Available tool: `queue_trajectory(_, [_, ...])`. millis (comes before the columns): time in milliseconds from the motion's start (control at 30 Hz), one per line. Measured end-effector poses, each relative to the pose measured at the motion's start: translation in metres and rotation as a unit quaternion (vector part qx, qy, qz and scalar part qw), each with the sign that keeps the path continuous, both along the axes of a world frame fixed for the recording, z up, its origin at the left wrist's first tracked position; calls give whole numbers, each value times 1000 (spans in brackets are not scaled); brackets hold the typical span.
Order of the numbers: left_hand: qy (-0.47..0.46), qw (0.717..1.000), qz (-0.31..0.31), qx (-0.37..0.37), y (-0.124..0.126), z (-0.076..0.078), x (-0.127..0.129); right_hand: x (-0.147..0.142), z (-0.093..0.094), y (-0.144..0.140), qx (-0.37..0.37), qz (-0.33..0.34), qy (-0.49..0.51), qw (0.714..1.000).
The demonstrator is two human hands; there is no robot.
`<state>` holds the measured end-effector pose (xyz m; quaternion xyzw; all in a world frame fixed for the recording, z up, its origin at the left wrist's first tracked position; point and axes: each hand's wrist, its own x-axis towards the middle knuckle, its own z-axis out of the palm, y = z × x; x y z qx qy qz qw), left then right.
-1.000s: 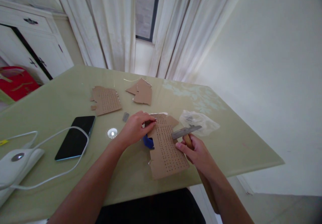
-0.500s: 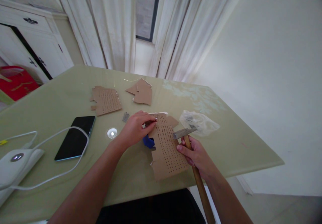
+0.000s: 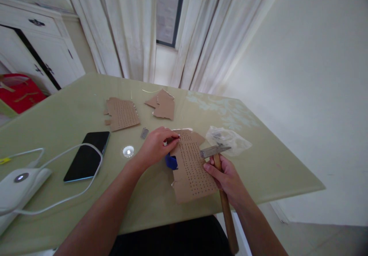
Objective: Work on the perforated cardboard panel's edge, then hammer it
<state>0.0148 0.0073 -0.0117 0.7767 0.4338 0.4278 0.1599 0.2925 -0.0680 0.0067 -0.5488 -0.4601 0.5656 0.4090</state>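
My right hand (image 3: 225, 175) grips the wooden handle of a hammer (image 3: 215, 151), its metal head just above the right side of a cardboard piece (image 3: 193, 167) punched with rows of small holes. At the upper left of that cardboard, my left hand (image 3: 159, 144) is closed in a pinch, thumb and forefinger together. Whatever lies between those fingertips is too small to make out. A blue ring-shaped object (image 3: 171, 162) shows partly from under the cardboard's left edge. Several thin metal pieces (image 3: 144, 133), perhaps nails, lie left of my left hand.
A holed cardboard piece (image 3: 123, 114) and torn cardboard (image 3: 165, 107) lie farther back. Right of the hammer is a clear plastic bag (image 3: 230, 139). On the left are a small round shiny object (image 3: 128, 151), a black phone (image 3: 87, 156) and a white device (image 3: 23, 187) with a cable.
The hammer has shifted slightly to the right, and its handle has swung a little more upright. The left hand keeps its pinch at the same spot on the cardboard.
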Motion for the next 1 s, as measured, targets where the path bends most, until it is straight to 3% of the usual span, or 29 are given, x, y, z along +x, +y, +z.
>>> queue_trajectory(367, [-17, 1000, 0, 24, 1, -7, 8, -1, -5, 0, 21, -33, 14, 999])
queue_trajectory(500, [-3, 998, -10, 63, 3, -11, 10, -4, -7, -1, 2, -51, 43, 998])
queue_trajectory(667, [-9, 998, -13, 61, 3, -14, 11, -1, -11, -2, -5, -56, 41, 998])
queue_trajectory(1000, [8, 999, -17, 46, -4, 0, 11, 0, -2, -7, -11, -25, 14, 1000])
